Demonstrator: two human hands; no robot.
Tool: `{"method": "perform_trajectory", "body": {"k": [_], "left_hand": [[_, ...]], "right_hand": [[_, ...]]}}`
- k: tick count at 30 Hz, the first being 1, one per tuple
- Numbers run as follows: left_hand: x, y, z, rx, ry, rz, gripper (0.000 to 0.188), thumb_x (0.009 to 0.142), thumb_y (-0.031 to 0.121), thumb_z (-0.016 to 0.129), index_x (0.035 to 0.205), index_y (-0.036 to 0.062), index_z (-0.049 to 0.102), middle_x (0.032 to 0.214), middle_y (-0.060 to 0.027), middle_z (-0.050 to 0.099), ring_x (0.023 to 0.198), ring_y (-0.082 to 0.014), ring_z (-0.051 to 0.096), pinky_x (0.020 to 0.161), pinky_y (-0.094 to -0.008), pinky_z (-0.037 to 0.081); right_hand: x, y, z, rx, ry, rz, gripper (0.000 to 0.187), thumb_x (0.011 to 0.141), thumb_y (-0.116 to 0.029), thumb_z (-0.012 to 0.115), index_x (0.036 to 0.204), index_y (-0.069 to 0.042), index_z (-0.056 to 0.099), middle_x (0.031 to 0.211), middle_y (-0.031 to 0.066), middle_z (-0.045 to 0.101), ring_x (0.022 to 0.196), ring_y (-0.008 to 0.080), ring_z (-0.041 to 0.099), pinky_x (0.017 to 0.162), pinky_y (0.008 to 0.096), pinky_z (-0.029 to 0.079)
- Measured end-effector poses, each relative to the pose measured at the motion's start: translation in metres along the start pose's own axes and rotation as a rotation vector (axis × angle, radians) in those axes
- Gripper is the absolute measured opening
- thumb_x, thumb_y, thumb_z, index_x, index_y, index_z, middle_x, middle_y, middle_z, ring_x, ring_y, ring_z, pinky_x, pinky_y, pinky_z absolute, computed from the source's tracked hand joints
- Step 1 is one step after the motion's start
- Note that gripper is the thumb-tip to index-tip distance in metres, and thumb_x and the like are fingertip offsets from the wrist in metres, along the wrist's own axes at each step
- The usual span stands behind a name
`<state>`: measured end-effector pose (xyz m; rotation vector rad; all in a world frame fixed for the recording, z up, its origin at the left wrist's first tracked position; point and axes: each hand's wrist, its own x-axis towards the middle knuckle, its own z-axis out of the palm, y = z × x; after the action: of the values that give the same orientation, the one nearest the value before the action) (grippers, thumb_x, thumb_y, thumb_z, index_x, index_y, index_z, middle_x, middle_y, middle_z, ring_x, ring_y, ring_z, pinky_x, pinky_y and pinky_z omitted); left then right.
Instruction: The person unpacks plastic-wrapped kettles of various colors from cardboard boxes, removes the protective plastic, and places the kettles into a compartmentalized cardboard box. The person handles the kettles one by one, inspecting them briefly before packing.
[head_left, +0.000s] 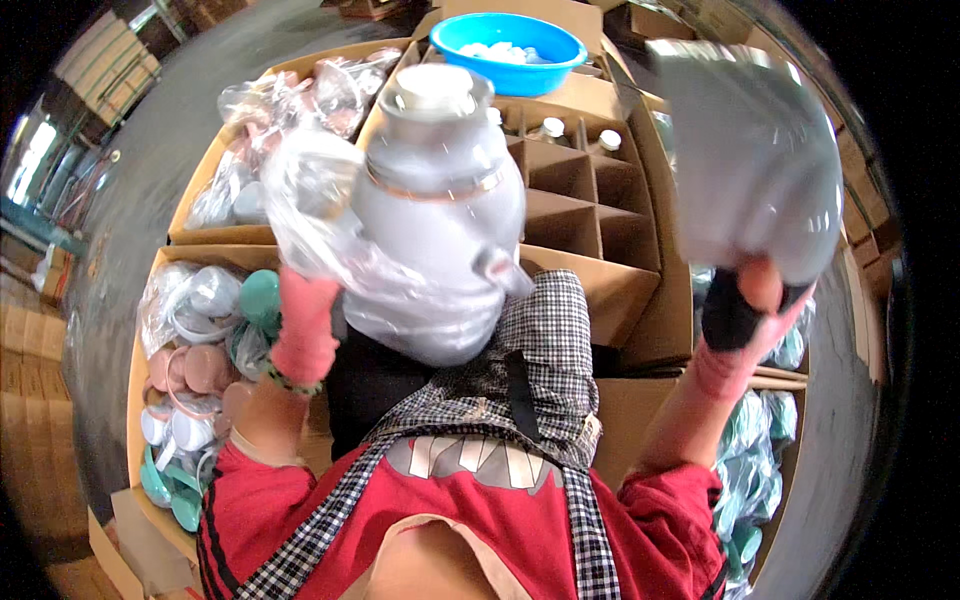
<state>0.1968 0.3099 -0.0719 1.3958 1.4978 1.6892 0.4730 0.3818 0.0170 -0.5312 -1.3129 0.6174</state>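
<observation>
A grey thermos jug (435,225) with a white top and a copper-coloured band stands tilted at my lap, slightly blurred. A clear plastic bag (315,200) hangs against its left side and partly wraps its lower body. My left hand (303,320), in a pink glove, is closed on the bag beside the jug; its fingertips are mostly hidden. My right hand (745,305), in a pink and black glove, is raised at the right. It grips the lower end of a glossy grey rounded shell (755,160), smeared by motion.
At the left, a carton (150,300) holds green, pink and white plastic parts; another behind it holds bagged parts (340,90). A divided carton (565,180) has several capped bottles. A blue basin (507,75) with white pieces stands behind. Bagged green parts (750,470) fill a carton at right.
</observation>
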Motion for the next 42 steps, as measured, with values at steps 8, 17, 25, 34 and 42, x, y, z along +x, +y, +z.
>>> {"method": "perform_trajectory", "body": {"k": [8,17,25,34,42], "left_hand": [[-0.047,-0.033,0.018,-0.03,-0.07,-0.061,0.034,0.066,0.004,0.064,0.097,0.0,0.051,0.085,-0.0064,0.059,0.075,-0.0127,0.055,0.066,-0.0274,0.045],[-0.052,-0.025,-0.011,0.118,-0.176,-0.207,0.034,0.066,0.005,0.065,0.097,-0.0012,0.052,0.09,-0.0091,0.059,0.08,-0.0129,0.055,0.07,-0.0278,0.044],[-0.052,-0.015,-0.004,-0.189,-0.142,-0.278,0.031,0.068,0.004,0.06,0.098,0.0004,0.051,0.092,-0.0057,0.057,0.081,-0.0123,0.052,0.074,-0.0261,0.042],[-0.055,-0.026,-0.021,0.116,-0.218,-0.055,0.064,0.061,0.023,0.07,0.112,-0.0019,0.04,0.106,-0.0131,0.049,0.095,-0.0208,0.048,0.083,-0.0313,0.038],[-0.012,0.053,0.016,0.324,-0.398,0.619,0.085,0.057,0.035,0.073,0.122,-0.0009,0.031,0.125,-0.0283,0.025,0.115,-0.0417,0.028,0.096,-0.0431,0.024]], "right_hand": [[-0.011,0.026,0.028,-0.51,-0.806,-0.102,0.079,0.051,-0.036,0.076,0.113,-0.001,0.043,0.104,0.0165,0.048,0.097,0.0321,0.047,0.082,0.0362,0.038],[-0.008,0.006,0.036,-0.591,-0.855,-0.168,0.065,0.067,-0.034,0.065,0.116,-0.001,0.038,0.096,0.0148,0.048,0.088,0.0256,0.051,0.077,0.0347,0.04],[-0.142,0.113,-0.039,-0.034,-0.617,1.497,0.032,0.08,-0.032,0.053,0.085,0.0,0.053,0.063,0.0063,0.057,0.052,0.0112,0.053,0.044,0.0245,0.044],[-0.112,0.09,-0.051,0.552,-0.049,0.936,0.013,0.075,-0.007,0.052,0.087,-0.003,0.049,0.072,0.0053,0.053,0.062,0.0123,0.049,0.056,0.0215,0.041],[-0.064,0.04,-0.017,0.111,-0.248,0.956,0.02,0.071,-0.014,0.058,0.087,-0.004,0.051,0.076,-0.0002,0.049,0.068,0.0077,0.045,0.062,0.0215,0.038]]}}
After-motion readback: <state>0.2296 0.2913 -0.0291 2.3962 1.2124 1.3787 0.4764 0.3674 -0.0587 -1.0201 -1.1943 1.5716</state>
